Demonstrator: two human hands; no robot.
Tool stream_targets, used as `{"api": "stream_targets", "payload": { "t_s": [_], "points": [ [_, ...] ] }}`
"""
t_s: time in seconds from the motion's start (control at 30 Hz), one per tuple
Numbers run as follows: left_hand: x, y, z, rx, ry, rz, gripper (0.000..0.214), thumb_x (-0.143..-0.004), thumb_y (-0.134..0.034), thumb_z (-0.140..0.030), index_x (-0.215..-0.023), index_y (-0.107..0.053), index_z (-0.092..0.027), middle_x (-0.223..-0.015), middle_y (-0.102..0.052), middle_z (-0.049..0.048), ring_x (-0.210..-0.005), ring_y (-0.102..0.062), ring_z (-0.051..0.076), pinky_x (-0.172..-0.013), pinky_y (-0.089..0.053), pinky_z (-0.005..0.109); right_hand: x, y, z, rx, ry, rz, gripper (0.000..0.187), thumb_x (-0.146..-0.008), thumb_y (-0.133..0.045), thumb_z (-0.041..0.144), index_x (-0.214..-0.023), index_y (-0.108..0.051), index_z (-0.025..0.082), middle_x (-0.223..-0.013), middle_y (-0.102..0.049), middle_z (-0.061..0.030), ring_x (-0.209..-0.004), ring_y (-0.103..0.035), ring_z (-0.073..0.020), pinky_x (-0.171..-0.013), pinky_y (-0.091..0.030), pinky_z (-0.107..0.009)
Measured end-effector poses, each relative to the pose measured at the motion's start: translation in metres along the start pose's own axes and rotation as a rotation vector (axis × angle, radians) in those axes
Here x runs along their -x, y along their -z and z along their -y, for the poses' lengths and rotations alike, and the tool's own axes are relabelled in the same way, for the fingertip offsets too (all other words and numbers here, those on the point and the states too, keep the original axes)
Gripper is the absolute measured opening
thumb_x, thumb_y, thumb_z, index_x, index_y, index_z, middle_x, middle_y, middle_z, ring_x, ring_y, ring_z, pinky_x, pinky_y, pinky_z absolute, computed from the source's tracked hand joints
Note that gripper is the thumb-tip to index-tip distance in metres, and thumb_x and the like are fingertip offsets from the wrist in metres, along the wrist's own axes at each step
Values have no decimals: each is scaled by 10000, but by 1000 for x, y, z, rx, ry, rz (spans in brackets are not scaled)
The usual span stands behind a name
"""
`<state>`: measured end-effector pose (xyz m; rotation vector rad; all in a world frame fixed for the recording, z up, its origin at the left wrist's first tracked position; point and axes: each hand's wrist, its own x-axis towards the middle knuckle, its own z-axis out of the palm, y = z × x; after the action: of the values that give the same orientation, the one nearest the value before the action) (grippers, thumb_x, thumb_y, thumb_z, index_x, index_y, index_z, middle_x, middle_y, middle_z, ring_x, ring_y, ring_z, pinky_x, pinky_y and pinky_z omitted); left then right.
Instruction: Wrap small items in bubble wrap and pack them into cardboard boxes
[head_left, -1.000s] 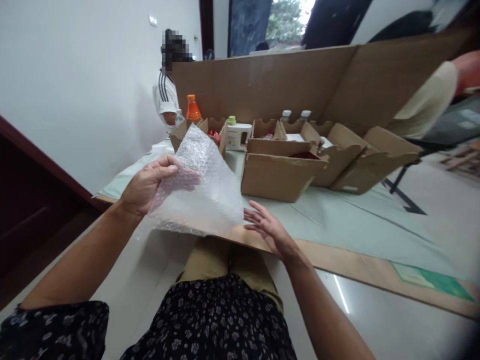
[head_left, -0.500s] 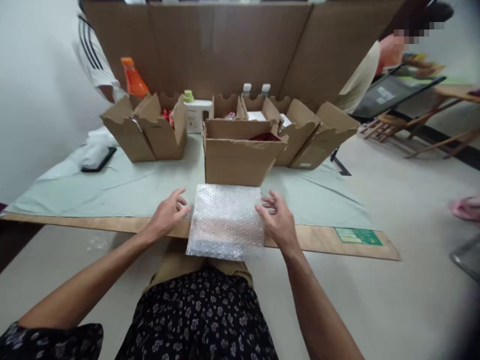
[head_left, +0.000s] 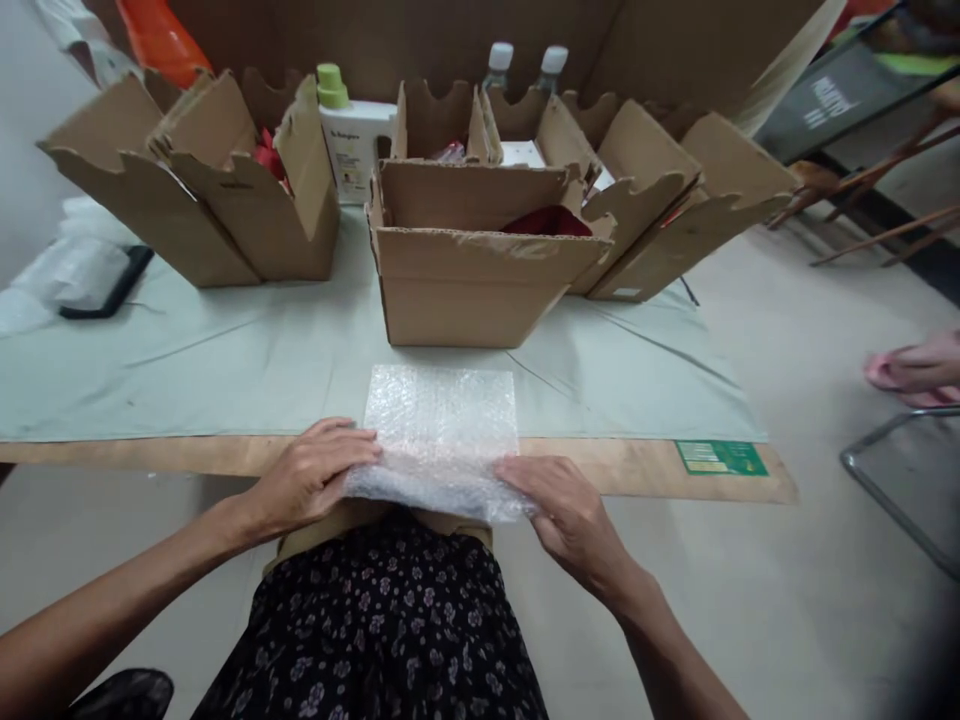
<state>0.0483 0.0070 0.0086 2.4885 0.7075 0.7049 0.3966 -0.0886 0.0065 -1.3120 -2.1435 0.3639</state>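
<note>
A clear sheet of bubble wrap (head_left: 442, 410) lies across the table's front edge, its near end hanging over toward my lap. My left hand (head_left: 311, 470) grips the sheet's left side near the front, fingers on top and thumb below. On the right side, my right hand (head_left: 562, 510) pinches the near corner with the fingers on top. The near part of the sheet is bent and crumpled between both hands. Just beyond it stands a cardboard box (head_left: 457, 290) with some dark red material inside.
More open cardboard boxes (head_left: 247, 220) stand behind, left and right. A white bottle with a green cap (head_left: 352, 140) and an orange bottle (head_left: 161, 40) are at the back. Bundled plastic (head_left: 75, 260) lies at left. A green label (head_left: 720, 458) sits on the wooden edge. A person's foot (head_left: 919, 370) shows at right.
Both hands have come down to the near end of the bubble wrap and closed on its sides; before, they were open beside it. The camera view has moved closer and tilted down.
</note>
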Motion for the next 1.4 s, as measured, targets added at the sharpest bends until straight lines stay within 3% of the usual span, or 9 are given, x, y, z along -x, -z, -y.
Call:
{"api": "stream_targets", "payload": {
  "t_s": [0.2, 0.33, 0.5, 0.6, 0.73, 0.87, 0.97, 1.17, 1.4],
  "points": [
    [-32, 13, -6, 111, 540, 6, 253, -947, -553, -346, -770, -677, -215, -694, -705, -6, -607, -633, 153, -551, -455, 247, -34, 1, -6, 26, -335, -173, 150, -969, -628, 317, -989, -744, 223, -917, -784, -55, -837, -715, -238, -760, -555, -382],
    [-42, 0, 8, -36, 601, 34, 259, -870, -585, -360, -653, -567, -221, -569, -587, -31, -510, -515, 133, -521, -356, 258, -41, -20, -20, 282, -361, -123, 162, -967, -589, 322, -938, -697, 205, -1010, -744, -105, -980, -656, -296, -816, -487, -432],
    [-42, -7, 17, -163, 627, 5, 249, -821, -672, -435, -978, -673, -241, -701, -656, -20, -535, -539, 155, -547, -370, 279, -33, -16, -34, 254, -391, -80, 549, -942, -612, 448, -1434, -530, 219, -1418, -621, -157, -1281, -569, -359, -1001, -461, -522],
    [-47, -9, 17, -238, 651, 11, 309, -821, -686, -493, -991, -666, -235, -781, -687, 11, -573, -565, 174, -549, -376, 293, -37, -12, -43, 229, -419, -31, 571, -938, -597, 538, -1396, -568, 198, -1462, -594, -186, -1316, -552, -403, -1020, -454, -592],
    [-52, -13, 12, -232, 576, 20, 181, -871, -580, -373, -759, -577, -231, -781, -670, 34, -647, -596, 188, -588, -401, 303, -47, -13, -42, 226, -367, -30, 214, -959, -578, 398, -953, -663, 201, -1372, -660, -164, -1248, -604, -387, -957, -483, -565],
    [-53, 0, 6, -97, 521, -10, 95, -862, -558, -294, -784, -581, -244, -792, -695, 18, -722, -642, 200, -669, -477, 314, -44, -8, -16, 39, -398, -89, 164, -965, -583, 322, -829, -601, 232, -903, -742, -61, -845, -690, -227, -750, -540, -381],
    [-68, 11, 10, -163, 462, -95, 57, -835, -581, -230, -856, -625, -260, -799, -713, 4, -741, -646, 211, -714, -494, 332, -36, -8, 10, -166, -493, -76, 125, -954, -625, 329, -1025, -652, 229, -829, -724, -30, -709, -675, -176, -631, -559, -301],
    [-112, -13, 34, -430, 171, -83, 260, -913, -601, -200, -1158, -680, -165, -1045, -747, 132, -978, -665, 318, -887, -498, 470, -14, -42, 46, -304, -589, -35, 572, -985, -557, 272, -1546, -457, 221, -943, -766, -37, -686, -687, -163, -677, -619, -322],
    [-28, -19, -13, -283, -82, -42, 499, -882, -592, -83, -1368, -566, -196, -1317, -680, 139, -1289, -584, 304, -1076, -501, 529, -12, -53, 48, -430, -634, -88, 425, -1003, -551, 283, -1419, -634, 315, -1207, -774, -62, -843, -745, -205, -717, -660, -381]
  ]
}}
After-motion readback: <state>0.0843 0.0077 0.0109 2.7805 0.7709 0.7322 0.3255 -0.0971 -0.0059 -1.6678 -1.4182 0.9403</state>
